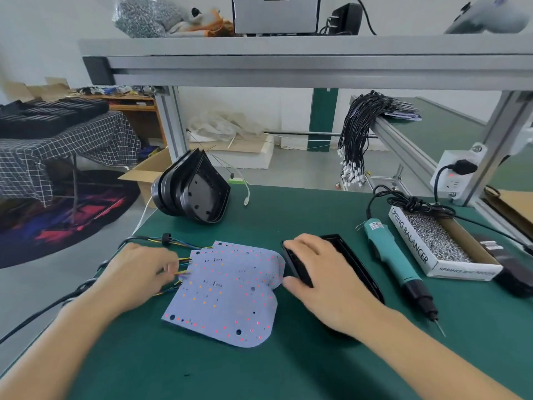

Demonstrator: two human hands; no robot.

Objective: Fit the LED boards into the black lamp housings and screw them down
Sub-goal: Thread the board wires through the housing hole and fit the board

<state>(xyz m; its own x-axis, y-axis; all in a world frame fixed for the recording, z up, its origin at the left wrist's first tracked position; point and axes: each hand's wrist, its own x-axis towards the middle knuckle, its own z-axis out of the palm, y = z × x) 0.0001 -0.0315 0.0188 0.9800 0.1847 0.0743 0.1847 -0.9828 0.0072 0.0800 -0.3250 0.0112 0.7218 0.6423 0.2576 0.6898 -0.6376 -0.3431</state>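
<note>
Several pale LED boards [230,290] with red and orange dots lie stacked on the green mat, coloured wires leaving their left edge. My left hand [141,272] pinches those wires [180,272] at the boards' left side. My right hand [320,281] grips a black lamp housing [354,264], tilted on edge just right of the boards. A stack of nested black housings [196,192] lies on its side at the mat's far left. A teal electric screwdriver [395,258] lies to the right of the held housing, tip toward me.
A white "SPRING BALANCER" box [415,249] full of small screws sits right of the screwdriver. A bundle of black cables [357,134] hangs from the aluminium frame. A power socket [455,171] is fixed to the right post. A black cable [43,310] runs off the mat's left edge.
</note>
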